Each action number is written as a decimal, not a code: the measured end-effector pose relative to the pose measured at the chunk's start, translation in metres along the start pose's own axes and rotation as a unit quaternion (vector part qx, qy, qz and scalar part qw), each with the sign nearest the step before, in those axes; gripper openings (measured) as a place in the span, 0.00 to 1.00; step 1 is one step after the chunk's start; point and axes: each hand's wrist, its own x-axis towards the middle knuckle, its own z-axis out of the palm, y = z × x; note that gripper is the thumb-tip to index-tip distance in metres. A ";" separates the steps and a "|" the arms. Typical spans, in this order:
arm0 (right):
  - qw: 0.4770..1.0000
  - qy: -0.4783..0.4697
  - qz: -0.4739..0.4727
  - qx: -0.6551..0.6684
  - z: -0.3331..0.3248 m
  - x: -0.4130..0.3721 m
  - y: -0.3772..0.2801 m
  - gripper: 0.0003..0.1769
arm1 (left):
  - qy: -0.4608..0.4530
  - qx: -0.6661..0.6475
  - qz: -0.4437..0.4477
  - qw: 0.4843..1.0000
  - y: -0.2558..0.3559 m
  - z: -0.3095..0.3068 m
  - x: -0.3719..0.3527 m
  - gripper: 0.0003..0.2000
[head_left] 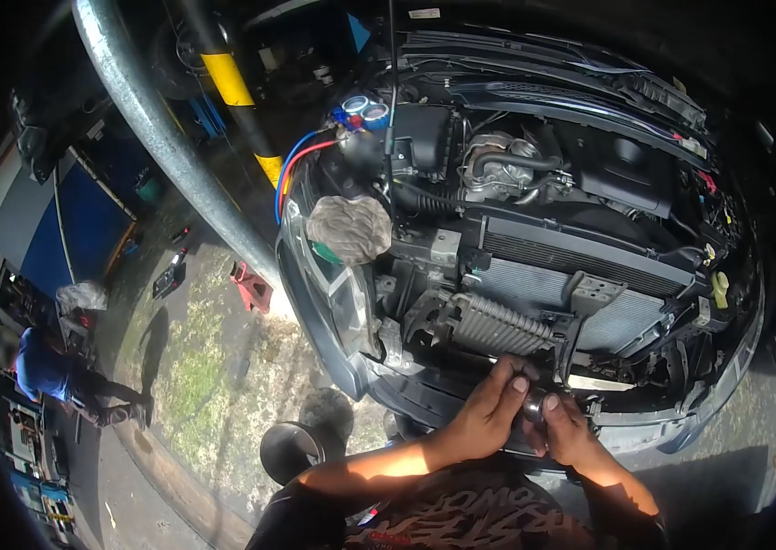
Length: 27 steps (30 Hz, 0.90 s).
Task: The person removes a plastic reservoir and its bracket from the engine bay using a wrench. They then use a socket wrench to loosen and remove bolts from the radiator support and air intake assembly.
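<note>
My left hand [487, 414] and my right hand [570, 433] are close together in front of the car's radiator [622, 316]. Between them is a small, round, dark shiny part [535, 406], whose exact kind I cannot make out. My right thumb presses on it, and the curled fingers of my left hand grip its other side. Just beyond my hands are a finned cooler [503, 323] and an upright metal bracket [594, 291]. Both belong to the opened front of the car. My fingers partly hide the part.
A grey rag-like bundle [349, 229] rests over the headlight. Gauges [365, 112] with red and blue hoses stand by the engine bay. Leftward are a steel post [168, 137], a red jack stand [252, 288], a round container [289, 451] and a person in blue [49, 367].
</note>
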 end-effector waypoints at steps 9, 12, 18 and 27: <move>0.993 0.099 0.013 0.063 0.084 0.086 0.008 0.36 | 0.045 -0.065 -0.078 0.994 -0.037 -0.124 0.051 0.15; 0.985 0.148 -0.044 0.071 0.088 0.083 -0.024 0.33 | 0.075 -0.221 -0.156 0.960 -0.056 -0.147 0.071 0.15; 0.946 0.109 -0.216 0.215 0.070 0.100 -0.061 0.36 | 0.047 -0.405 -0.269 0.872 -0.041 -0.169 0.085 0.16; 0.921 0.302 -0.247 -0.021 0.030 0.231 -0.103 0.16 | -0.044 -0.229 -0.198 0.952 -0.055 -0.243 0.110 0.17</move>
